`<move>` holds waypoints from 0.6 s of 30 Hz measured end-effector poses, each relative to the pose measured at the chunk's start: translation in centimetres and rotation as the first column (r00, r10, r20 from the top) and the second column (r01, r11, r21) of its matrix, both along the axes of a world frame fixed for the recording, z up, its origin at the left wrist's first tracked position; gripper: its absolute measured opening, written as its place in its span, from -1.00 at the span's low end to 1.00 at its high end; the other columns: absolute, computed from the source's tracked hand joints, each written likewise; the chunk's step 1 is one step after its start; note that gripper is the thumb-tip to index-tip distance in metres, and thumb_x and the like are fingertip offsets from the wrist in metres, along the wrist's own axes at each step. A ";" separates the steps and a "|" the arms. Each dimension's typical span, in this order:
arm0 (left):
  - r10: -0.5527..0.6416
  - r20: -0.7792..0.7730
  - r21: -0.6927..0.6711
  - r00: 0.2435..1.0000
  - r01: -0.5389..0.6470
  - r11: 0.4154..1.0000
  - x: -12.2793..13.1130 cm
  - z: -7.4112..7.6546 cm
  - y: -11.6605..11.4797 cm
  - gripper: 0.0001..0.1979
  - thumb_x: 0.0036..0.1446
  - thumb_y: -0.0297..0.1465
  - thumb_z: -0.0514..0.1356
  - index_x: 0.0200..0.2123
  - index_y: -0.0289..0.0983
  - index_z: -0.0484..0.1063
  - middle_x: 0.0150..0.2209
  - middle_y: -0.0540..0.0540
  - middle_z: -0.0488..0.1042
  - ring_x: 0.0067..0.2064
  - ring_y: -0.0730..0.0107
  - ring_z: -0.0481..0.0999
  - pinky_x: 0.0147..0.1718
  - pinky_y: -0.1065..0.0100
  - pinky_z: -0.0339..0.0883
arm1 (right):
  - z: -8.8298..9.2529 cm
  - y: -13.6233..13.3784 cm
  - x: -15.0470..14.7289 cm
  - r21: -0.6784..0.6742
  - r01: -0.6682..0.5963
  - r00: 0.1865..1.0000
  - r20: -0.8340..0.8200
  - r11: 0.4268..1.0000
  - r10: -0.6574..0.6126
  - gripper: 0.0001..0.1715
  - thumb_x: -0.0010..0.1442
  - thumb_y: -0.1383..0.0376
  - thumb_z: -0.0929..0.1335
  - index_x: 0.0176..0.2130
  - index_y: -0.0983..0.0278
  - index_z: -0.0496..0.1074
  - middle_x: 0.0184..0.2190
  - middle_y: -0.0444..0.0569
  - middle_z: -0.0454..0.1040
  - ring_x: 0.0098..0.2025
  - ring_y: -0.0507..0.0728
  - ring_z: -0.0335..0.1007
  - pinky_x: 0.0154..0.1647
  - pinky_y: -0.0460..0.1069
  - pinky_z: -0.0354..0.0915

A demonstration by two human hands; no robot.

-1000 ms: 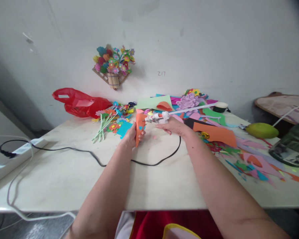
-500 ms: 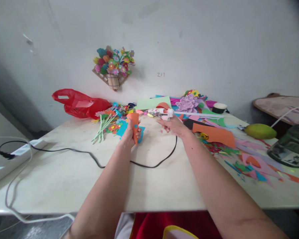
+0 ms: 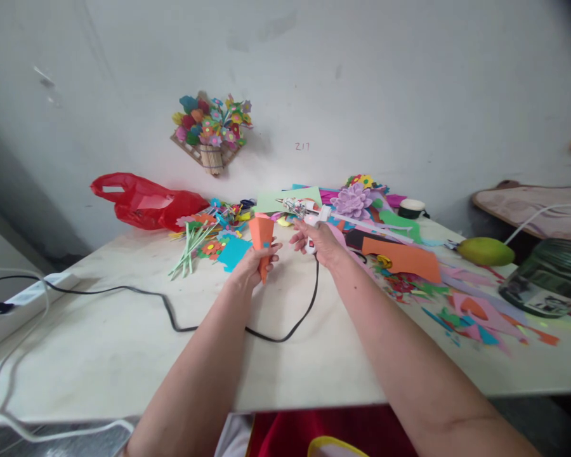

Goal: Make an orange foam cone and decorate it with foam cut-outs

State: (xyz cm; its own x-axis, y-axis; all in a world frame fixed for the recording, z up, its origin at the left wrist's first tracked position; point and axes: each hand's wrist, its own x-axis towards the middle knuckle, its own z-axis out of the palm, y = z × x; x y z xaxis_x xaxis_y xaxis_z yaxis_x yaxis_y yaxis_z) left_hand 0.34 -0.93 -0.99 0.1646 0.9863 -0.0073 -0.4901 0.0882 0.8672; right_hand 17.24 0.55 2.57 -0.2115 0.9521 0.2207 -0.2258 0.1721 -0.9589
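My left hand [image 3: 257, 261] is closed around an orange foam-paper cone [image 3: 261, 233], its wide end up and its point down. In my right hand [image 3: 320, 240] is a white hot glue gun [image 3: 318, 216], its nozzle toward the left, with a long glue stick [image 3: 368, 226] reaching out behind it. The nozzle is above and to the right of the cone, apart from it. A blue foam sheet [image 3: 235, 254] lies on the table just left of my left hand. From the gun's handle a black cord [image 3: 285, 341] hangs down and runs left across the table.
Pale green strips [image 3: 189, 247], foam flowers [image 3: 212, 249] and a red plastic bag [image 3: 152, 202] lie at the left. A white power strip [image 3: 38, 298] sits at the left edge. Right are an orange sheet [image 3: 402, 259], foam scraps [image 3: 476, 317] and a glass jar [image 3: 547, 279].
My right hand has lifted the glue gun off the table, tilting its nozzle up. My left hand has turned the cone and moved it away from the blue sheet. The view has shifted slightly.
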 end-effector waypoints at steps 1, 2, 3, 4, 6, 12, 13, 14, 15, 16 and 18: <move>-0.012 -0.002 0.000 1.000 0.012 1.000 0.1 -0.1 0.0 -0.54 -0.23 -0.59 0.28 -0.17 -0.32 0.30 -0.29 -0.12 0.45 -0.57 0.58 0.38 -0.79 0.60 0.05 | 0.0 0.0 -0.1 -0.008 -0.004 1.000 -0.004 1.000 0.004 -0.57 -0.02 0.01 0.40 -0.37 0.31 0.32 -0.63 -0.06 0.44 -0.65 0.01 0.35 -0.73 -0.16 0.12; -0.022 -0.004 -0.002 1.000 0.022 1.000 0.2 -0.1 -0.1 -0.54 -0.22 -0.59 0.27 -0.17 -0.32 0.30 -0.28 -0.13 0.46 -0.55 0.56 0.40 -0.79 0.60 0.05 | 0.0 -0.1 -0.1 -0.013 -0.009 1.000 -0.006 1.000 0.009 -0.57 -0.01 0.01 0.39 -0.36 0.31 0.32 -0.64 -0.06 0.44 -0.65 0.02 0.36 -0.73 -0.16 0.12; -0.032 -0.004 -0.009 0.999 0.032 0.999 0.3 -0.1 -0.2 -0.55 -0.21 -0.60 0.26 -0.16 -0.32 0.31 -0.28 -0.14 0.46 -0.54 0.54 0.42 -0.79 0.60 0.05 | 0.0 -0.1 -0.2 -0.015 -0.012 1.000 -0.006 1.000 0.012 -0.57 0.00 0.00 0.39 -0.36 0.31 0.31 -0.64 -0.06 0.44 -0.64 0.02 0.37 -0.72 -0.15 0.13; -0.041 -0.002 -0.020 0.999 0.041 0.999 0.5 -0.1 -0.2 -0.57 -0.19 -0.60 0.25 -0.16 -0.32 0.31 -0.29 -0.15 0.47 -0.54 0.53 0.42 -0.79 0.60 0.05 | 0.0 -0.2 -0.2 -0.015 -0.014 1.000 -0.008 1.000 0.014 -0.57 0.00 0.00 0.38 -0.36 0.31 0.31 -0.65 -0.06 0.44 -0.64 0.03 0.38 -0.72 -0.15 0.13; -0.060 0.017 -0.059 0.998 0.061 0.996 0.7 0.1 -0.4 -0.61 -0.16 -0.59 0.21 -0.17 -0.34 0.30 -0.30 -0.17 0.48 -0.53 0.51 0.43 -0.79 0.60 0.05 | 0.0 -0.3 -0.3 -0.013 -0.016 1.000 -0.021 1.000 0.016 -0.56 0.00 0.00 0.38 -0.36 0.31 0.30 -0.65 -0.07 0.44 -0.64 0.03 0.38 -0.72 -0.15 0.13; -0.120 0.082 -0.140 0.989 0.130 0.982 1.1 0.4 -0.6 -0.70 -0.09 -0.58 0.14 -0.20 -0.36 0.27 -0.38 -0.19 0.47 -0.58 0.52 0.38 -0.80 0.62 0.03 | 0.0 -0.4 -0.6 -0.027 -0.049 0.995 -0.090 0.998 0.046 -0.55 -0.02 0.01 0.40 -0.37 0.32 0.29 -0.68 -0.08 0.42 -0.64 0.04 0.39 -0.73 -0.15 0.12; -0.115 0.086 -0.138 0.990 0.126 0.982 1.1 0.4 -0.6 -0.70 -0.08 -0.59 0.15 -0.20 -0.36 0.27 -0.40 -0.18 0.46 -0.58 0.53 0.38 -0.80 0.63 0.02 | 0.0 -0.4 -0.6 -0.024 -0.048 0.994 -0.094 0.999 0.046 -0.55 -0.03 0.01 0.41 -0.37 0.32 0.29 -0.68 -0.09 0.42 -0.64 0.04 0.38 -0.73 -0.15 0.12; -0.107 0.087 -0.135 0.990 0.118 0.984 1.1 0.4 -0.6 -0.71 -0.09 -0.59 0.17 -0.21 -0.36 0.27 -0.43 -0.15 0.45 -0.58 0.54 0.37 -0.79 0.64 0.02 | 0.0 -0.4 -0.6 -0.018 -0.046 0.994 -0.098 0.999 0.044 -0.54 -0.04 0.01 0.42 -0.37 0.32 0.29 -0.69 -0.09 0.41 -0.65 0.04 0.38 -0.73 -0.15 0.12; -0.100 0.087 -0.131 0.991 0.111 0.985 1.1 0.4 -0.6 -0.70 -0.09 -0.59 0.18 -0.22 -0.36 0.27 -0.44 -0.13 0.44 -0.58 0.55 0.36 -0.79 0.64 0.02 | -0.1 -0.4 -0.6 -0.011 -0.044 0.994 -0.100 0.999 0.042 -0.54 -0.05 0.01 0.42 -0.37 0.32 0.29 -0.69 -0.10 0.41 -0.65 0.04 0.38 -0.73 -0.14 0.12; -0.095 0.085 -0.127 0.992 0.106 0.986 1.1 0.4 -0.6 -0.70 -0.10 -0.59 0.19 -0.22 -0.35 0.27 -0.45 -0.12 0.43 -0.58 0.55 0.36 -0.79 0.65 0.02 | -0.1 -0.4 -0.7 -0.002 -0.042 0.994 -0.101 0.999 0.042 -0.54 -0.05 0.01 0.42 -0.38 0.32 0.29 -0.70 -0.10 0.40 -0.66 0.04 0.37 -0.73 -0.14 0.12; -0.092 0.082 -0.125 0.992 0.102 0.987 1.2 0.4 -0.6 -0.69 -0.11 -0.60 0.19 -0.22 -0.35 0.26 -0.45 -0.11 0.43 -0.57 0.56 0.35 -0.79 0.66 0.02 | -0.2 -0.4 -0.7 0.007 -0.041 0.994 -0.101 0.999 0.041 -0.54 -0.05 0.00 0.42 -0.38 0.32 0.30 -0.71 -0.11 0.40 -0.67 0.04 0.37 -0.73 -0.14 0.12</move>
State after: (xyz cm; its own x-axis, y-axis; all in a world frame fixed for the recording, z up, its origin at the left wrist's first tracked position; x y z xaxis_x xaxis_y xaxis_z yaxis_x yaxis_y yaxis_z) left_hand 1.51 -1.56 -0.61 0.2643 0.9574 -0.1166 -0.5375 0.2466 0.8064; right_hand 16.52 0.20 2.38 -0.2265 0.9420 0.2478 -0.3287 0.1656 -0.9298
